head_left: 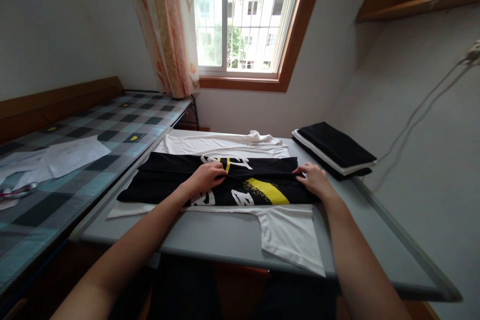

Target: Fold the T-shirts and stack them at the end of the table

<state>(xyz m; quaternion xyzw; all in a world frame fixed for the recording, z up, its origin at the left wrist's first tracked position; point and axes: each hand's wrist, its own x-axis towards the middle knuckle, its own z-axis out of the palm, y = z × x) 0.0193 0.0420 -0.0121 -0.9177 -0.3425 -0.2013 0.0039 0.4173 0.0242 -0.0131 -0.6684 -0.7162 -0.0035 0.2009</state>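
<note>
A black shirt (165,185) with white lettering and a yellow print lies folded into a long strip on the grey table. Under it a white shirt (288,232) spreads out, one sleeve towards the front edge and more white cloth behind. My left hand (205,178) rests on the middle of the black shirt, its fingers closed on the fabric at the fold. At the right end of the strip, my right hand (313,179) pinches the black cloth between thumb and fingers.
A stack of folded black and white clothes (333,147) sits at the table's back right. Left of the table (221,235) is a bed (93,160) with a checked cover and papers (71,156). A window and curtain are behind; a cable hangs on the right wall.
</note>
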